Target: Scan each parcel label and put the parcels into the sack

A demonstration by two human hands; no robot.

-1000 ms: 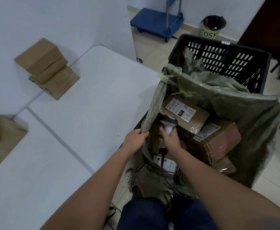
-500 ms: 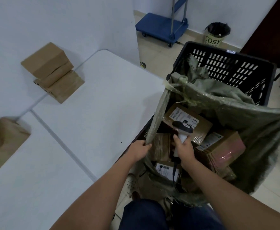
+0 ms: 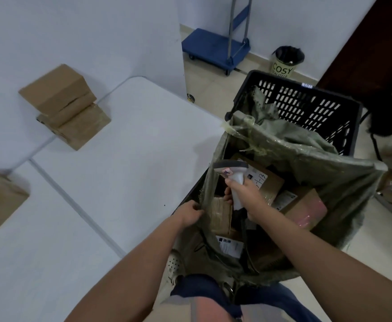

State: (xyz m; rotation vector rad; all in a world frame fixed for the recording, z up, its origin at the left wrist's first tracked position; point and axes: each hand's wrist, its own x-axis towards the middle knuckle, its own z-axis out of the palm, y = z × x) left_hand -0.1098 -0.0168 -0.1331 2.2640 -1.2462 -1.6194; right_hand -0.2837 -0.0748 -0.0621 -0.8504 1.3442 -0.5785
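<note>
Lifted since a second ago: scanner [image 3: 233, 180], clear of the sack [image 3: 306, 159] mouth, gripped by right hand [image 3: 248, 196]. Left hand [image 3: 190, 213] pinching sack's near edge. Inside, brown labelled parcels [image 3: 269, 182], lower ones half hidden. Farther off, more parcels stacked on worktop [image 3: 120, 170].

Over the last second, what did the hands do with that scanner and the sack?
The right hand, gripping the scanner, lifted it up out of the sack, so its head now stands above the labelled parcel instead of down among the boxes. The left hand kept its grip on the sack's near edge. The parcels on the table stayed put.
</note>
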